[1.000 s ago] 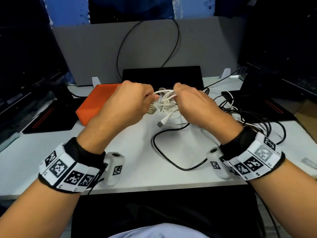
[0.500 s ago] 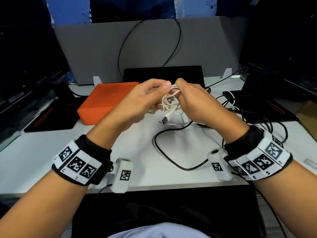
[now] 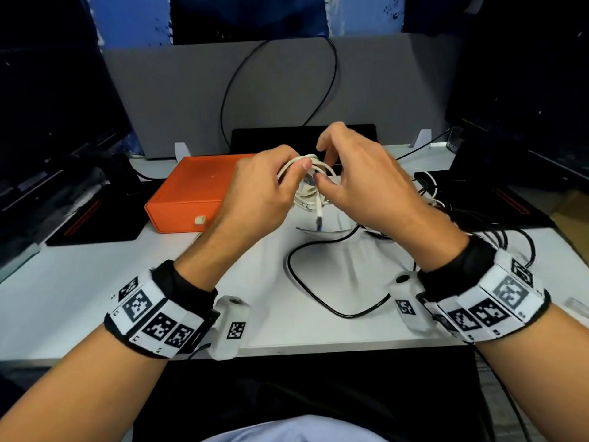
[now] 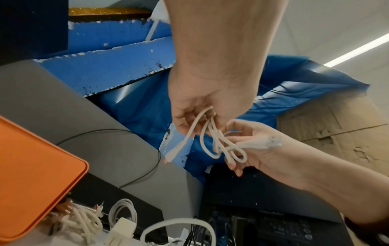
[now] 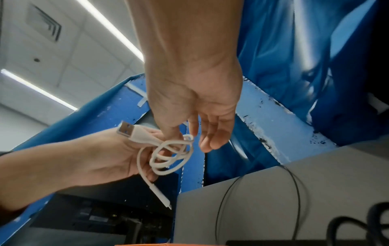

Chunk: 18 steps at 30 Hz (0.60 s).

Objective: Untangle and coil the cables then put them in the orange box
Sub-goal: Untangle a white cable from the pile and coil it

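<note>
The head view looks forward and down from above the person's chest, taking in both forearms, the white surface (image 3: pixel 95 282) and the grey partition (image 3: pixel 382 90) behind it. The left wrist view sits close under the left hand (image 4: pixel 210 93), facing up along the palm toward blue sheeting and ceiling, with the orange box (image 4: pixel 31 174) at its lower left. The right wrist view looks up along the right hand (image 5: pixel 195 99) the same way. All three views share the white cable (image 3: pixel 314 186) (image 4: pixel 221 146) (image 5: pixel 168 158) held between the two hands.
</note>
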Each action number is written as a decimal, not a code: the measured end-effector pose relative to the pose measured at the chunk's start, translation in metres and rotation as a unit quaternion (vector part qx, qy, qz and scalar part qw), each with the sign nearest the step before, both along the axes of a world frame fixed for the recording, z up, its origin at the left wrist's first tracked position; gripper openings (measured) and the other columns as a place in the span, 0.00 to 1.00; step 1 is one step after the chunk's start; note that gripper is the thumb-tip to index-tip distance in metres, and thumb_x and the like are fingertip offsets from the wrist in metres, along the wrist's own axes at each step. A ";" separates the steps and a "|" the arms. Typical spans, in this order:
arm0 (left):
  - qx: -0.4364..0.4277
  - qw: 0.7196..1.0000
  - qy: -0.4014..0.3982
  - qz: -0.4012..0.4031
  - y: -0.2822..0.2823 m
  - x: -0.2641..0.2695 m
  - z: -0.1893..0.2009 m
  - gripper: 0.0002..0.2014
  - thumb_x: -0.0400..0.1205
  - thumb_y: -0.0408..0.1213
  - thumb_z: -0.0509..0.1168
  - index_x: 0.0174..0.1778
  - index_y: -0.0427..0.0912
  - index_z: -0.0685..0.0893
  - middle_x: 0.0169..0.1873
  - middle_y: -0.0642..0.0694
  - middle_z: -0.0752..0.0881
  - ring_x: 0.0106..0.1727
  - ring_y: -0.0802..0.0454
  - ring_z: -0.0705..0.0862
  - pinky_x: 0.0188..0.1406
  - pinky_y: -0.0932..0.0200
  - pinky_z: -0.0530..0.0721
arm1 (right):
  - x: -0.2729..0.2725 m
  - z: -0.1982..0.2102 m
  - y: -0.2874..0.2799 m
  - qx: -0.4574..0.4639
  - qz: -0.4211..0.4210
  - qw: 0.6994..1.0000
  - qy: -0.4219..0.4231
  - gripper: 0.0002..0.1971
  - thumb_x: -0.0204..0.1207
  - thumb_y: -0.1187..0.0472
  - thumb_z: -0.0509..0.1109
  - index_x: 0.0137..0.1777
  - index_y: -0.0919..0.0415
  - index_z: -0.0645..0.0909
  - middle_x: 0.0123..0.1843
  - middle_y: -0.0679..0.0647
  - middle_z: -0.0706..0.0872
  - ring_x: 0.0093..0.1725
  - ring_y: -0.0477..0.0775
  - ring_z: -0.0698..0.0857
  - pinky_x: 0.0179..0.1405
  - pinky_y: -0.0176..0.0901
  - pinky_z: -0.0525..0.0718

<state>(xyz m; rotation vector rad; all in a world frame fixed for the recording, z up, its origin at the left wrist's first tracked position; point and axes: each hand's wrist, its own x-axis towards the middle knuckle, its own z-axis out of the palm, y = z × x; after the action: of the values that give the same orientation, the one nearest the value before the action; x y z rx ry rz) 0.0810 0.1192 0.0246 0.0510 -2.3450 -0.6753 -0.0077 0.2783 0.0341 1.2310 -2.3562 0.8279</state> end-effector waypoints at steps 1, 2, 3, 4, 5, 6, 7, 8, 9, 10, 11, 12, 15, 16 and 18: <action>-0.004 1.000 0.012 0.008 0.000 0.000 0.002 0.11 0.89 0.45 0.64 0.48 0.45 0.88 0.32 0.56 0.86 0.33 0.59 0.83 0.32 0.61 0.76 | 0.001 0.000 -0.001 -0.025 0.013 0.999 -0.014 0.11 0.81 0.52 0.71 0.60 0.51 0.74 0.49 0.44 0.83 0.40 0.48 0.81 0.41 0.48 0.80; 0.000 1.000 0.022 0.010 0.000 0.001 0.003 0.11 0.89 0.45 0.64 0.48 0.45 0.88 0.33 0.54 0.86 0.35 0.57 0.85 0.35 0.56 0.80 | 0.000 0.001 -0.001 -0.063 0.036 0.995 -0.063 0.10 0.81 0.53 0.71 0.57 0.51 0.76 0.47 0.45 0.85 0.38 0.48 0.82 0.39 0.47 0.82; 0.011 1.000 0.027 0.007 -0.002 0.002 0.005 0.11 0.89 0.46 0.64 0.48 0.45 0.88 0.34 0.54 0.87 0.36 0.55 0.86 0.37 0.51 0.83 | -0.003 0.002 -0.001 -0.094 0.059 0.985 -0.134 0.07 0.81 0.54 0.72 0.55 0.52 0.78 0.44 0.47 0.87 0.36 0.48 0.85 0.38 0.46 0.84; 0.028 0.999 0.028 0.002 -0.005 0.002 0.007 0.11 0.89 0.46 0.64 0.48 0.46 0.88 0.35 0.53 0.88 0.37 0.53 0.87 0.39 0.48 0.86 | -0.007 0.002 0.000 -0.103 0.081 0.971 -0.199 0.06 0.81 0.56 0.73 0.54 0.53 0.81 0.43 0.49 0.89 0.35 0.49 0.87 0.38 0.47 0.87; 0.046 0.999 0.024 -0.006 -0.008 0.003 0.008 0.11 0.89 0.47 0.64 0.47 0.47 0.88 0.35 0.53 0.88 0.38 0.52 0.88 0.40 0.44 0.87 | -0.011 0.003 0.001 -0.097 0.105 0.957 -0.252 0.04 0.82 0.59 0.73 0.54 0.55 0.83 0.44 0.53 0.90 0.35 0.50 0.88 0.38 0.49 0.88; 0.059 0.998 0.017 -0.016 -0.009 0.003 0.008 0.11 0.88 0.48 0.63 0.47 0.49 0.88 0.34 0.54 0.88 0.38 0.51 0.88 0.40 0.42 0.88 | -0.014 0.002 0.002 -0.092 0.133 0.940 -0.300 0.04 0.83 0.60 0.72 0.55 0.57 0.84 0.45 0.56 0.91 0.36 0.51 0.88 0.38 0.49 0.88; 0.066 0.997 0.011 -0.025 -0.009 0.004 0.008 0.11 0.88 0.48 0.63 0.46 0.49 0.88 0.34 0.53 0.88 0.38 0.50 0.89 0.40 0.41 0.88 | -0.016 0.002 0.002 -0.098 0.162 0.918 -0.347 0.06 0.84 0.61 0.70 0.57 0.60 0.86 0.46 0.58 0.91 0.38 0.53 0.88 0.38 0.48 0.87; 0.070 0.997 0.006 -0.035 -0.008 0.004 0.009 0.12 0.89 0.48 0.63 0.47 0.49 0.88 0.35 0.52 0.88 0.38 0.49 0.89 0.40 0.41 0.89 | -0.018 0.001 0.003 -0.116 0.190 0.891 -0.395 0.11 0.83 0.61 0.68 0.59 0.65 0.87 0.49 0.61 0.90 0.40 0.55 0.86 0.38 0.47 0.86; 0.077 0.996 0.001 -0.043 -0.007 0.004 0.009 0.12 0.89 0.47 0.63 0.48 0.46 0.89 0.35 0.51 0.89 0.37 0.47 0.89 0.38 0.42 0.89 | -0.021 0.001 0.003 -0.139 0.213 0.858 -0.445 0.17 0.82 0.59 0.65 0.61 0.71 0.86 0.53 0.66 0.89 0.42 0.58 0.85 0.38 0.47 0.85; 0.092 0.994 -0.005 -0.054 -0.006 0.005 0.010 0.13 0.90 0.45 0.64 0.48 0.43 0.89 0.35 0.50 0.89 0.35 0.46 0.89 0.36 0.44 0.89 | -0.023 0.000 0.004 -0.162 0.233 0.823 -0.492 0.22 0.81 0.58 0.61 0.63 0.75 0.85 0.57 0.72 0.87 0.44 0.60 0.84 0.37 0.48 0.84; 0.110 0.992 -0.011 -0.065 -0.006 0.006 0.011 0.13 0.90 0.43 0.64 0.49 0.40 0.89 0.35 0.49 0.88 0.34 0.45 0.88 0.32 0.47 0.88 | -0.026 0.000 0.005 -0.178 0.251 0.794 -0.525 0.24 0.82 0.58 0.59 0.64 0.78 0.83 0.61 0.77 0.84 0.44 0.61 0.83 0.37 0.48 0.84; 0.127 0.989 -0.017 -0.076 -0.007 0.006 0.012 0.13 0.91 0.42 0.64 0.48 0.38 0.89 0.34 0.47 0.87 0.33 0.43 0.87 0.30 0.49 0.86 | -0.027 0.000 0.006 -0.187 0.263 0.776 -0.542 0.23 0.84 0.59 0.58 0.64 0.79 0.82 0.60 0.77 0.84 0.43 0.60 0.82 0.37 0.47 0.84; 0.194 0.972 -0.048 -0.123 -0.010 0.006 0.014 0.15 0.91 0.42 0.64 0.48 0.35 0.88 0.34 0.41 0.85 0.34 0.34 0.85 0.31 0.41 0.86 | -0.029 -0.002 0.009 -0.169 0.282 0.787 -0.522 0.13 0.89 0.64 0.60 0.59 0.71 0.84 0.48 0.63 0.85 0.39 0.52 0.83 0.36 0.40 0.87; 0.223 0.962 -0.058 -0.143 -0.010 0.007 0.015 0.15 0.91 0.42 0.64 0.47 0.35 0.88 0.34 0.41 0.84 0.34 0.33 0.84 0.32 0.40 0.87 | -0.029 -0.001 0.010 -0.160 0.283 0.796 -0.512 0.11 0.90 0.65 0.60 0.57 0.69 0.84 0.45 0.60 0.85 0.37 0.50 0.83 0.36 0.39 0.87; 0.260 0.947 -0.080 -0.173 -0.009 0.009 0.017 0.14 0.91 0.40 0.63 0.45 0.37 0.88 0.35 0.39 0.83 0.36 0.36 0.82 0.32 0.47 0.87 | -0.028 0.004 0.013 -0.139 0.260 0.838 -0.459 0.11 0.91 0.64 0.60 0.52 0.64 0.83 0.41 0.56 0.85 0.35 0.49 0.85 0.37 0.42 0.89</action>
<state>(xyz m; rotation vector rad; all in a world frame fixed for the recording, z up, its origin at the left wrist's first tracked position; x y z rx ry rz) 0.0904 0.1099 0.0414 -0.0769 -2.2811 -1.5024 -0.0354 0.2908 0.0380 1.5894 -2.3544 2.2839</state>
